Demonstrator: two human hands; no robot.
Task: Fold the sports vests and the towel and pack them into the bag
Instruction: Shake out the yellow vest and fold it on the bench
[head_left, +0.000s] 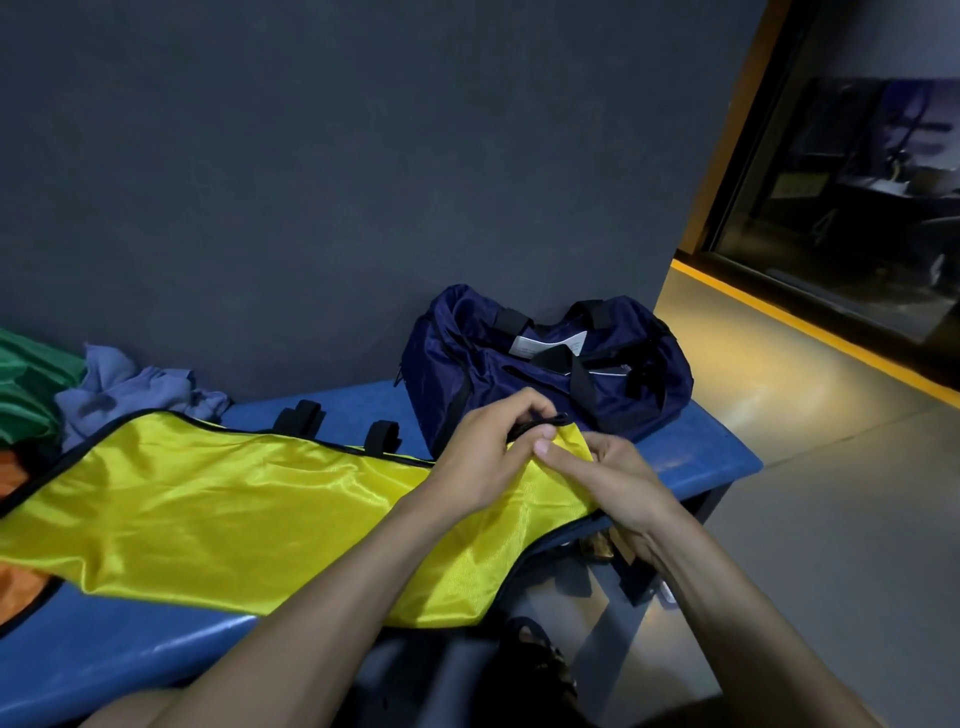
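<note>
Both hands (550, 457) pinch yellow vest (218, 499), corner hidden.

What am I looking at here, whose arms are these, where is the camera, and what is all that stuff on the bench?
There is no machine: a person wears one camera on the head, looking down at their own bare arms. The left hand and right hand both pinch one end of a yellow vest with dark trim, spread along a blue bench. Behind the hands, an open navy bag stands against the wall. At the far left lie a crumpled bluish towel, a green cloth and an orange cloth, probably more vests.
</note>
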